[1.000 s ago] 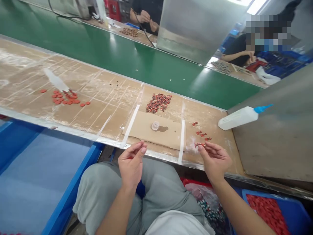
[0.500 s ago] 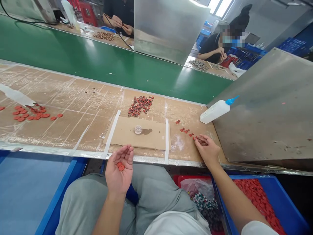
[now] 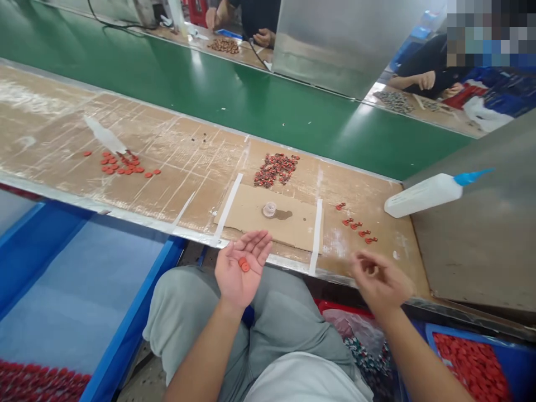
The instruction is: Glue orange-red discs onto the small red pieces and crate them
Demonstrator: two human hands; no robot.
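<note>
My left hand (image 3: 239, 274) lies open, fingers apart, cradling red discs (image 3: 243, 265); my right hand (image 3: 379, 279) curls, fingers close (too blurred to see any grip).

Along the bench (image 3: 184, 184), a line of small red parts (image 3: 355, 224) lies between the person's right hand (image 3: 379, 281) and the plastic glue bottle (image 3: 422, 195), with room for a hand on either side of the line. A metal panel (image 3: 473, 251) blocks the bench's right end, the bottle just beside it. Ahead of the left hand (image 3: 243, 268), a cardboard sheet (image 3: 268, 218) carrying a small cup (image 3: 269, 209) stands in the way, a heap of red parts (image 3: 276, 169) just beyond it.
</note>
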